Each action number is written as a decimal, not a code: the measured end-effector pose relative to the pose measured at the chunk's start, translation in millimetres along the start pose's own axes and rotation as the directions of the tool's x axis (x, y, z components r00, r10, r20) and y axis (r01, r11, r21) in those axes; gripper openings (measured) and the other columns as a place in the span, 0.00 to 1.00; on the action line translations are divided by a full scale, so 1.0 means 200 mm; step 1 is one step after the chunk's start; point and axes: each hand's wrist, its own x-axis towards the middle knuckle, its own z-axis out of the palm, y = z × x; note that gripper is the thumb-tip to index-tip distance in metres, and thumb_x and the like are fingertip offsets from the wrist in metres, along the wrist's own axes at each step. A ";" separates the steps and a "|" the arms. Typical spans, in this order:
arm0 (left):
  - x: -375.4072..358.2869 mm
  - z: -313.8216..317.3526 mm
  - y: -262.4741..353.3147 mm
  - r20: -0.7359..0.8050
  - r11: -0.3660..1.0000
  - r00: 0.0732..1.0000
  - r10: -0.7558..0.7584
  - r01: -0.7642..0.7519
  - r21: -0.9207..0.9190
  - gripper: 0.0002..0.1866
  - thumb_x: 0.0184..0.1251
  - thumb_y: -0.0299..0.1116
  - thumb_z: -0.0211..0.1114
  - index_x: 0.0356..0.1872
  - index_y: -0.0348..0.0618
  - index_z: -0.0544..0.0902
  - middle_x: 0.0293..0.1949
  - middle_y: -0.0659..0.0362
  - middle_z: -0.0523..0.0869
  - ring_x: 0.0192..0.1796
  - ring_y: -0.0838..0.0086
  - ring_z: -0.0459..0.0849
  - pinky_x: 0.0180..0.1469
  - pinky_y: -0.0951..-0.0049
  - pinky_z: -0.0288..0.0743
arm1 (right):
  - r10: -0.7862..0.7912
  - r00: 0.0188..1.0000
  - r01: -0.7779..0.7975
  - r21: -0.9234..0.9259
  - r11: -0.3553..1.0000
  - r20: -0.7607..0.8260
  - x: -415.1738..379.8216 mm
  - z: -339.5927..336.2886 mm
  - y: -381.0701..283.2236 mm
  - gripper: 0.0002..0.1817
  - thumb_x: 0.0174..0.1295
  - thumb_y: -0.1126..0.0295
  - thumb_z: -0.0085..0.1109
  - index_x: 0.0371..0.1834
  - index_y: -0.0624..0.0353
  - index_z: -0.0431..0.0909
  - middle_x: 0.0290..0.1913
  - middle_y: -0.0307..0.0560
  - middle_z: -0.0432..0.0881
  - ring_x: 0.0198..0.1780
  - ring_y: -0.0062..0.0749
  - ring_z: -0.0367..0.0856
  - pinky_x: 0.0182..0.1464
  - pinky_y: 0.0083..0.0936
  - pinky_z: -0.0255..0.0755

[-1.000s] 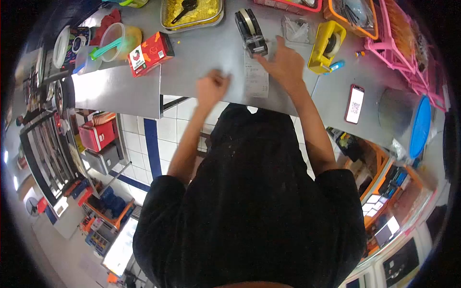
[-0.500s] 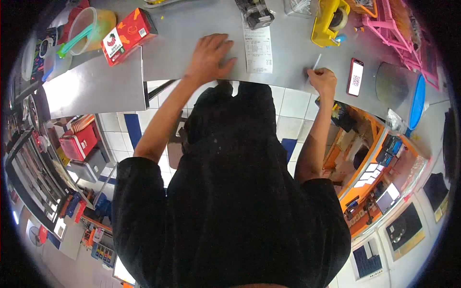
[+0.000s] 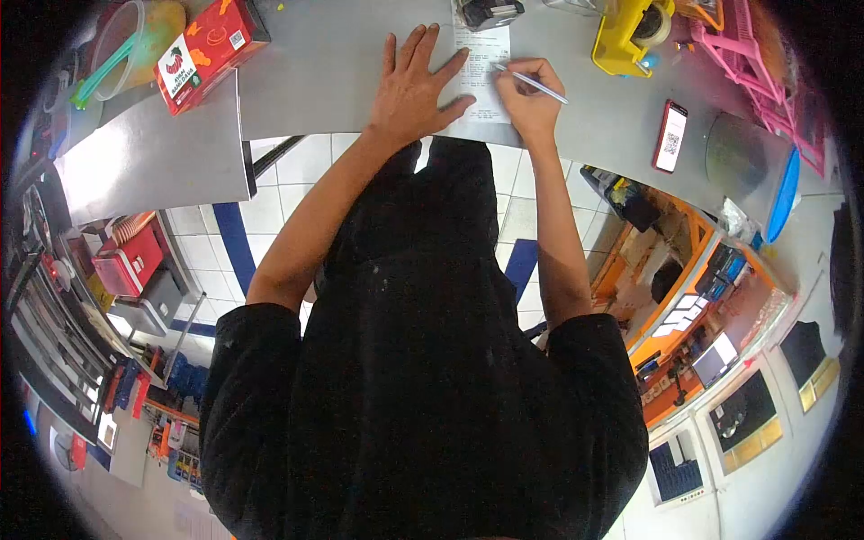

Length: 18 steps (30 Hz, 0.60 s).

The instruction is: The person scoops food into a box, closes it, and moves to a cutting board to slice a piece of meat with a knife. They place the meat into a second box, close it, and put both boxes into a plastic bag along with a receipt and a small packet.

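A long printed receipt lies on the grey metal counter in front of me. My right hand is closed around a pen, its tip right at the printed lines. Flat beside the receipt, my left hand has its fingers spread, the fingertips and thumb reaching to the paper's left edge. A dark device sits at the receipt's far end and covers that end. Right of my right hand lies a phone with a QR code on its screen.
A red box and a clear tub with a green handle stand at the left. On the right are a yellow tape dispenser, pink racks and a clear container with a blue lid. The counter's front edge runs near my wrists.
My right hand has moved left with the pen, from beside the phone onto the receipt. My left hand has shifted toward the receipt and spread its fingers.
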 end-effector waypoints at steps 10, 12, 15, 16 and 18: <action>0.00 0.01 -0.01 -0.055 0.999 0.998 0.017 -0.020 -0.051 0.34 0.58 0.59 0.70 0.65 0.60 0.80 0.72 0.44 0.65 0.77 0.49 0.58 0.76 0.32 0.44 | -0.031 0.999 0.030 -0.135 0.990 -0.007 0.01 -0.01 -0.01 0.09 0.49 0.74 0.73 0.28 0.59 0.78 0.27 0.36 0.82 0.28 0.14 0.77 0.32 0.16 0.73; 0.00 0.01 0.00 -0.055 0.998 0.998 0.017 -0.020 -0.052 0.34 0.58 0.59 0.70 0.65 0.59 0.80 0.72 0.44 0.65 0.77 0.49 0.59 0.76 0.32 0.44 | -0.042 0.999 0.042 -0.135 0.990 -0.001 0.01 -0.01 -0.01 0.10 0.49 0.74 0.73 0.28 0.59 0.78 0.26 0.36 0.81 0.28 0.14 0.76 0.32 0.16 0.73; 0.00 0.01 0.00 -0.039 0.999 0.999 0.007 -0.009 -0.042 0.34 0.58 0.59 0.70 0.65 0.59 0.80 0.72 0.44 0.65 0.77 0.48 0.59 0.76 0.32 0.44 | -0.062 0.998 0.060 -0.145 0.988 -0.008 0.01 -0.01 -0.01 0.10 0.49 0.74 0.73 0.28 0.59 0.78 0.26 0.36 0.81 0.28 0.14 0.76 0.32 0.16 0.73; 0.00 0.01 0.00 -0.043 0.999 0.999 0.011 -0.013 -0.044 0.34 0.58 0.59 0.70 0.65 0.59 0.80 0.72 0.44 0.65 0.77 0.48 0.59 0.76 0.32 0.44 | -0.070 0.997 0.067 -0.140 0.988 -0.018 0.01 -0.01 -0.01 0.10 0.49 0.74 0.73 0.28 0.59 0.78 0.26 0.36 0.81 0.28 0.14 0.76 0.32 0.16 0.73; 0.00 0.01 -0.01 -0.051 0.999 0.999 0.017 -0.019 -0.047 0.34 0.59 0.59 0.70 0.65 0.59 0.80 0.72 0.43 0.65 0.77 0.47 0.59 0.76 0.32 0.44 | -0.069 0.997 0.067 -0.132 0.989 -0.015 0.01 -0.01 -0.01 0.10 0.49 0.74 0.73 0.28 0.59 0.78 0.26 0.35 0.80 0.28 0.14 0.76 0.32 0.16 0.72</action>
